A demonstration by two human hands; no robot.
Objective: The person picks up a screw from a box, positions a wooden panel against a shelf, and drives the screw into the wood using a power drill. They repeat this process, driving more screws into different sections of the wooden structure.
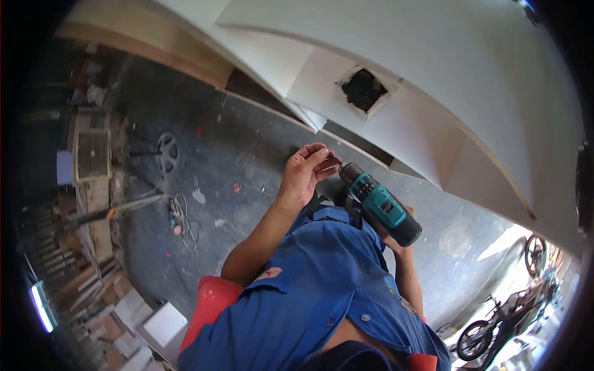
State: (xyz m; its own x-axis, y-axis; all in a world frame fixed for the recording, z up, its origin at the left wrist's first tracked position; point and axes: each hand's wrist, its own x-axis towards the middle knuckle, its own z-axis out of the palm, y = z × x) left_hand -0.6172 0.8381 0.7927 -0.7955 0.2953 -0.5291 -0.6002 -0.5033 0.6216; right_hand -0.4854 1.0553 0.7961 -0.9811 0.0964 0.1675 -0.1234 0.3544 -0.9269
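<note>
A teal and black cordless drill [383, 207] is held in front of my blue shirt, its chuck pointing up and left. My right hand [396, 238] is wrapped round the drill from below, mostly hidden behind its body. My left hand [309, 170] is at the drill's tip, thumb and fingers bent together beside the chuck. Whatever those fingers hold, if anything, is too small to make out. Above both hands stands a white cabinet [421, 123] with a rough square hole [364, 91] in one panel.
A metal wheel [167, 153] and a coiled cable [182, 219] lie on the grey floor [229, 142] at left. Wood pieces [99, 247] and a white board [165, 324] are stacked at the lower left. A motorcycle [507, 318] stands at the lower right.
</note>
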